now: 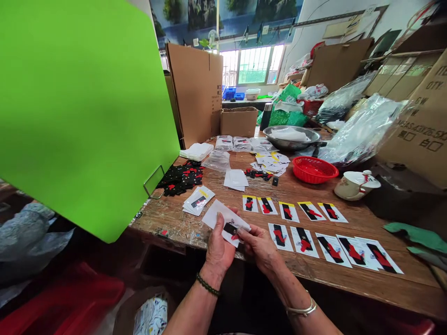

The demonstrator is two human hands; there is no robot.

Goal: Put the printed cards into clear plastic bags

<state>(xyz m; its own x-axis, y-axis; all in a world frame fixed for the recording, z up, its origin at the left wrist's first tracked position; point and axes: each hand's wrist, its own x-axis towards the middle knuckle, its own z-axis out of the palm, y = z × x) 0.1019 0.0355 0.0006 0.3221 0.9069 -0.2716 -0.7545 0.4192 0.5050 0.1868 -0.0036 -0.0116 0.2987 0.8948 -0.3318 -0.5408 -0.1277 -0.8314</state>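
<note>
In front of me at the table's near edge, my left hand [220, 249] is closed on a white packet [213, 215], thumb on top. The fingers of my right hand [262, 247] pinch a card with a black and red piece [230, 228], lying against the packet. Whether the card is partly inside cannot be made out. Left of my hands lies a small stack of filled packets [198, 201]. To the right are two rows of cards bearing black and red pieces [303, 241]. Behind my hands rest blank white sheets or packets [236, 179].
A green panel [80, 102] rises at the left. A heap of black and red pieces [183, 177] lies beside it. Further back are clear bags [217, 161], loose cards [270, 163], a metal pan [291, 139], a red basket [314, 174] and a lidded mug [354, 188].
</note>
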